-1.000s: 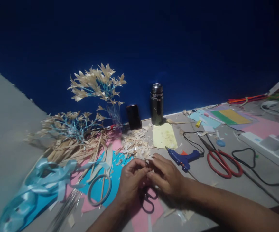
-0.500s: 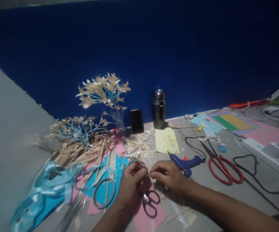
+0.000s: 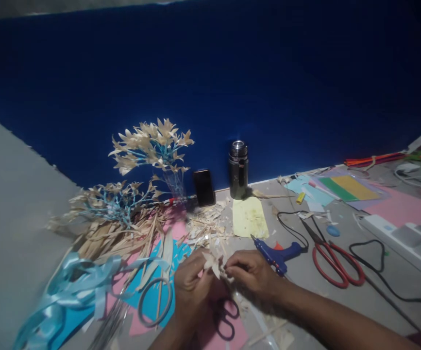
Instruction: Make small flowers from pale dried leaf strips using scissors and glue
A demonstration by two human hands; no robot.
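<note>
My left hand [image 3: 190, 279] and my right hand [image 3: 254, 274] meet low in the middle of the view, both pinching a small pale dried-leaf flower [image 3: 212, 261] between their fingertips. Black-handled scissors [image 3: 225, 316] lie on pink paper just below my hands. A heap of pale leaf scraps [image 3: 205, 226] lies right behind them. Finished leaf flowers on blue stems [image 3: 152, 143] stand at the back left.
A blue glue gun [image 3: 277, 253] with its black cord lies right of my hands, red scissors [image 3: 332, 257] beyond it. A phone [image 3: 203, 187] and steel flask [image 3: 238, 170] stand against the blue wall. Light-blue ribbon [image 3: 68, 287], grey-handled scissors [image 3: 155, 296] and coloured paper sheets [image 3: 345, 187] lie around.
The hands have drawn together and the leaf flower now shows between the fingertips. The camera has tilted a little; the things on the table have not moved.
</note>
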